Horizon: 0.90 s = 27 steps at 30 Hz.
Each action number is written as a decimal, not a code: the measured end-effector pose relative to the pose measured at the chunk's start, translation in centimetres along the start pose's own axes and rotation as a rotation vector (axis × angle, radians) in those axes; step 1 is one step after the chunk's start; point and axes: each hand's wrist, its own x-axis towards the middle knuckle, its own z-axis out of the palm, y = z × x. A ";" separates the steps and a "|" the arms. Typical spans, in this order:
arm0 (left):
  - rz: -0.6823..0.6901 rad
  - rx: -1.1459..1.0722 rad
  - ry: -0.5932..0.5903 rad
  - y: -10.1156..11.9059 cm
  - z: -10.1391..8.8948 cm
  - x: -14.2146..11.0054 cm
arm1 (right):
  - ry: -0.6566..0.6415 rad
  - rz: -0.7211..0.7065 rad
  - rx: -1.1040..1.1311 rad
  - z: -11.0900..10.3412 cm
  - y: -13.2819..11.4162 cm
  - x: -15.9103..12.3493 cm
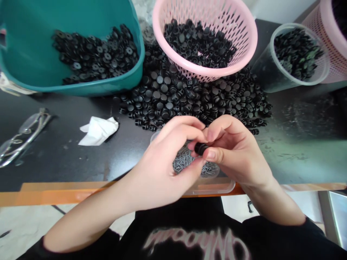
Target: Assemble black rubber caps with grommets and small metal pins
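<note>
A small black plastic part is held in front of the chest, above the near edge of the dark table. It is pinched between the thumb and fingers of the right hand. The left hand is curved around its other side, with fingers bent and thumb reaching toward it; whether the part is gripped by that hand as well cannot be told, since the fingertips are partly hidden.

Below the hands, small metal screws are seen in a clear container, partly covered by the left hand. A clear plastic tray is seen at the table's orange edge.

Beyond the hands, a wide pile of black parts is spread over the table. Behind it, more black pieces are held in a teal tub, a pink perforated basket and a tilted translucent cup. A second pink basket is cut off by the right of the view. On the left, a crumpled white tissue and a pair of glasses are laid on the table.

A black shirt is worn, and pale script lettering is printed across it; the lettering is blurred, and its wording cannot be read with certainty.
</note>
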 end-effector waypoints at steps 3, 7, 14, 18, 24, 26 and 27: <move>-0.228 -0.308 -0.144 0.4 0.1 -0.1 | 0.021 -0.016 -0.070 0.4 0.0 -0.3; -0.249 -0.331 -0.114 0.4 0.3 -0.1 | 0.085 -0.063 -0.156 1.0 0.1 -0.6; -0.179 -0.322 -0.088 0.3 0.7 -0.1 | 0.187 -0.023 -0.210 1.5 0.0 -0.5; -0.218 -0.309 -0.077 0.1 0.7 -0.2 | 0.152 0.002 -0.203 0.8 0.4 0.0; -0.121 -0.145 -0.106 -0.5 0.0 0.3 | 0.071 -0.107 -0.486 -0.4 0.8 0.6; -0.023 -0.002 -0.037 -1.0 -0.9 0.8 | 0.097 -0.145 -0.603 -0.8 0.4 1.1; 0.004 0.093 0.031 -1.3 -1.5 1.0 | 0.119 -0.162 -0.662 -1.1 0.1 1.6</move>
